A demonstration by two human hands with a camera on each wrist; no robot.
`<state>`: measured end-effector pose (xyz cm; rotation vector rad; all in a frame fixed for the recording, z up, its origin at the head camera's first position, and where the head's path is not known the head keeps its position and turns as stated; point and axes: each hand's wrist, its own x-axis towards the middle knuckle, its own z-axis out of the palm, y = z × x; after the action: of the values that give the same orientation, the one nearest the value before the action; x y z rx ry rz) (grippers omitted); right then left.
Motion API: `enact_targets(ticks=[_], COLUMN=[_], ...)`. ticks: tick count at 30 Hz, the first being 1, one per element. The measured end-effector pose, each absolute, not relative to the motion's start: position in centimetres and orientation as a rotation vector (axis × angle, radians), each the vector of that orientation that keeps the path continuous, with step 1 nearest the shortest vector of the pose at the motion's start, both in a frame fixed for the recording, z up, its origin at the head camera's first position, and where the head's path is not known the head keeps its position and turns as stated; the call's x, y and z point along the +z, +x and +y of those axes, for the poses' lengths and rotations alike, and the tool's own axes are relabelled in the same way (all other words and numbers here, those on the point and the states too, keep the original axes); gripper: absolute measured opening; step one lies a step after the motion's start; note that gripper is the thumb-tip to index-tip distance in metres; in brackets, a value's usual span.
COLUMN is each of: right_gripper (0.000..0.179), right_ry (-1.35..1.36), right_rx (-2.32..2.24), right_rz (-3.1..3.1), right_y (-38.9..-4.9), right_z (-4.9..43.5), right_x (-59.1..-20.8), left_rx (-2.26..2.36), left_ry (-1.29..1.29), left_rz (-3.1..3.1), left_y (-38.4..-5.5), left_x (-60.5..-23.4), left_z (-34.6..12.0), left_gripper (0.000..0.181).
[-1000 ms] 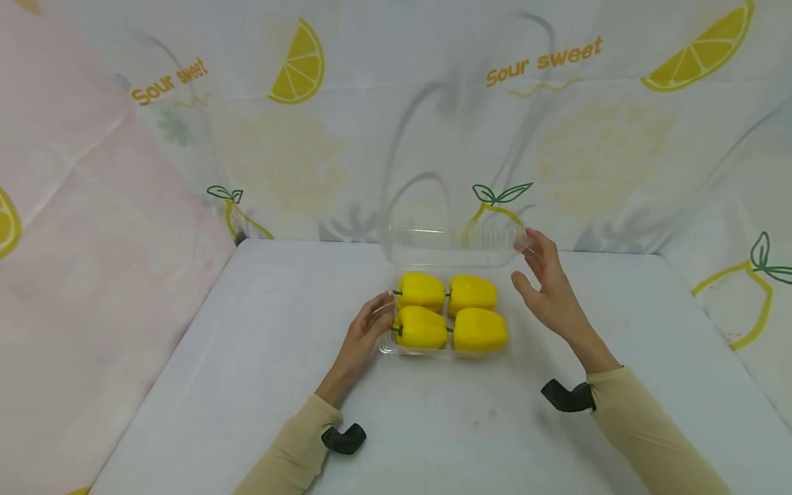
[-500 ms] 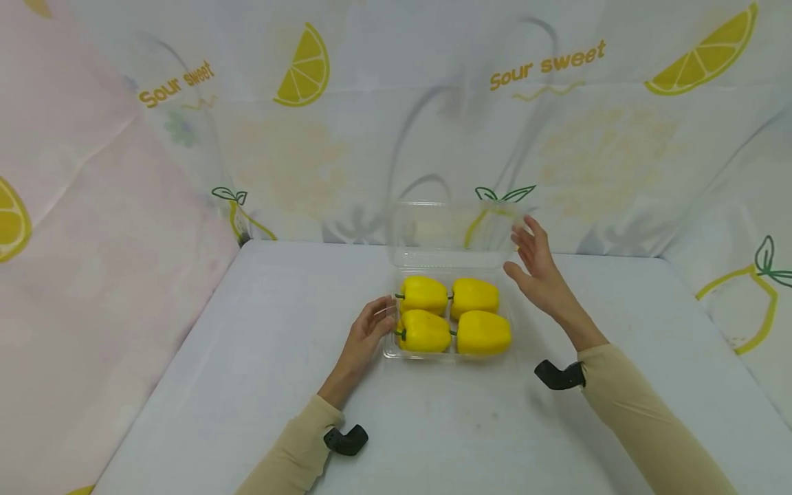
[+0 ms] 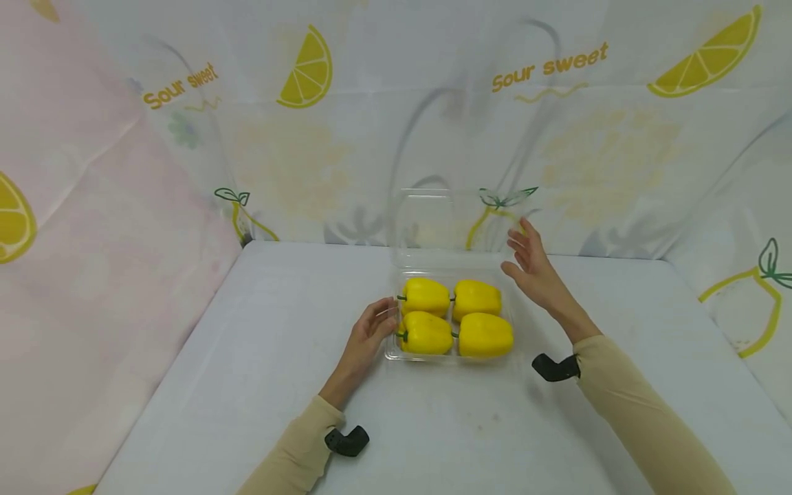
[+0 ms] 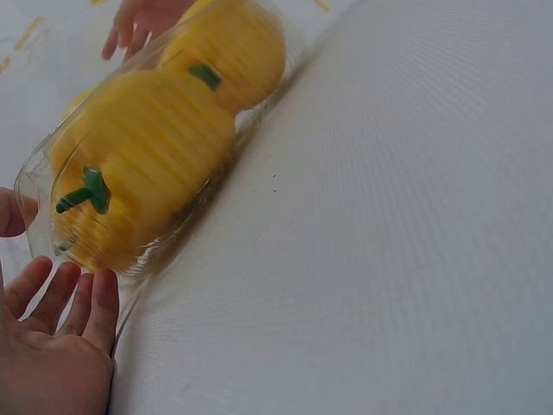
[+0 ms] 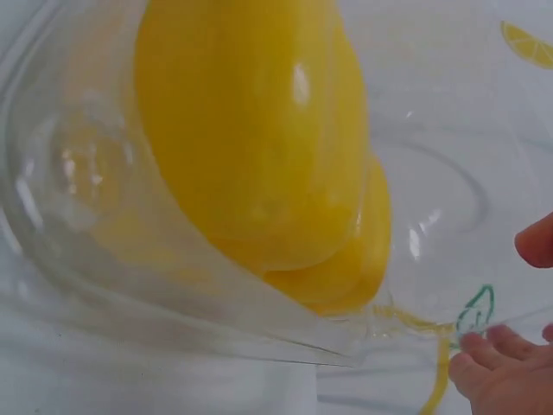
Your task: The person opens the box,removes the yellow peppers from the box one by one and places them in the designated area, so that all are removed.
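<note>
Several yellow bell peppers [image 3: 427,335] with green stems sit in a clear plastic clamshell box [image 3: 392,356] on the white table. Its transparent lid [image 3: 427,223] stands raised at the far side. My left hand [image 3: 365,338] is at the box's left end; in the left wrist view, the extended fingertips [image 4: 104,281] meet the end wall, with the thumb at the rim. My right hand [image 3: 537,273] is by the lid's right edge, fingers spread and slightly bent. The right wrist view shows the right hand [image 5: 510,380] at the lower right, near the clear plastic and a pepper [image 5: 251,130].
A white cloth with printed lemon slices [image 3: 306,69] hangs behind the table [image 3: 278,309], close beyond the lid. Pinkish cloth [image 3: 93,275] closes off the left side. Each sleeve carries a dark wrist mount, such as the left mount [image 3: 346,441].
The lid has swung up and shows taller against the backdrop. My right hand has shifted slightly left and up alongside it. My left hand stays at the box's left end.
</note>
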<state>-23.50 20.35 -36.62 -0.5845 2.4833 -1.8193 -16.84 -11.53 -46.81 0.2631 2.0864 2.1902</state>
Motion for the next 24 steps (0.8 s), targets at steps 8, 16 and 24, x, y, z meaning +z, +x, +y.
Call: enact_targets(ticks=[8, 16, 24], right_gripper=[0.084, 0.085, 0.080], right_ry=[-0.477, -0.443, -0.410], right_rx=[-1.737, -1.674, -1.597], right_rz=[2.482, 2.473, 2.488], right_y=[-24.2, -24.6, -24.7], right_z=[20.6, 20.9, 21.2], right_x=[-37.3, -37.9, -38.1], left_rx=[2.171, 2.168, 2.167], left_ry=[0.263, 0.287, 0.296], left_rz=[2.082, 2.086, 2.090], left_y=[-16.8, -16.8, -16.7], left_x=[-46.7, -46.5, -46.6], left_z=[-11.6, -11.5, -11.6], left_gripper=[0.050, 0.047, 0.048])
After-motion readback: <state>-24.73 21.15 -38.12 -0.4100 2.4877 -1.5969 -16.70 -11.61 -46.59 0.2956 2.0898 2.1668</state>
